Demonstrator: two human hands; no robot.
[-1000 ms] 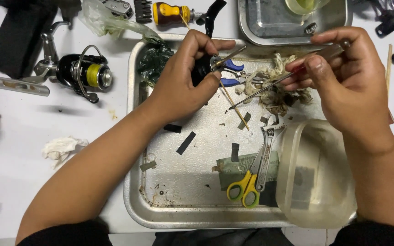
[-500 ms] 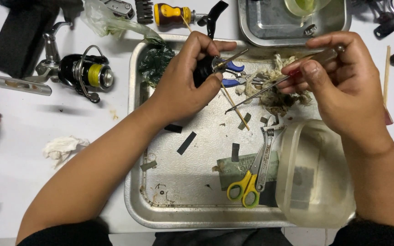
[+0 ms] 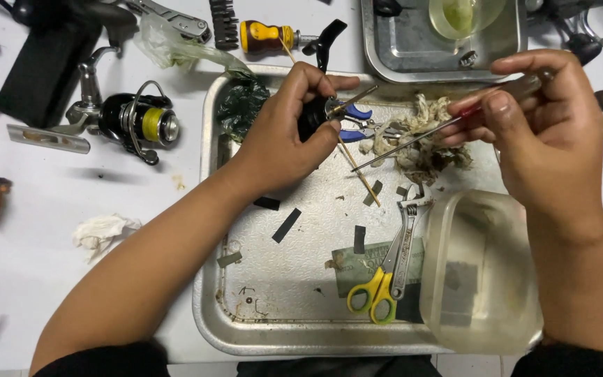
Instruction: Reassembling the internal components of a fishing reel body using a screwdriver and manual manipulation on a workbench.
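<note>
The left hand [image 3: 284, 136] was curled over the upper middle of a dented metal tray [image 3: 211, 293], its fingers closed around a small black part [image 3: 312, 120] that was mostly hidden under them, with the thumb pressed along its lower side. The right hand [image 3: 542, 132] hovered over the tray's upper right corner, its thumb and forefinger pinched shut on the handle end of a thin metal tool [image 3: 413, 139] (the handle itself was blurred, with a trace of red at the grip); the shaft slanted down and left, its tip ending near the left hand but apart from it. Blue-handled pliers [image 3: 354, 122] lay just beside the left fingers, and a wad of frayed, dirty cloth [image 3: 420, 143] sat behind the tool's shaft. Lower in the tray lay an adjustable wrench [image 3: 406, 237], yellow-handled scissors [image 3: 373, 297] and a few strips of black tape [image 3: 287, 225], while a clear plastic tub [image 3: 479, 272] rested over the tray's right edge. On the white table to the left stood a fishing reel [image 3: 137, 122] with yellow line, well apart from both hands.
</note>
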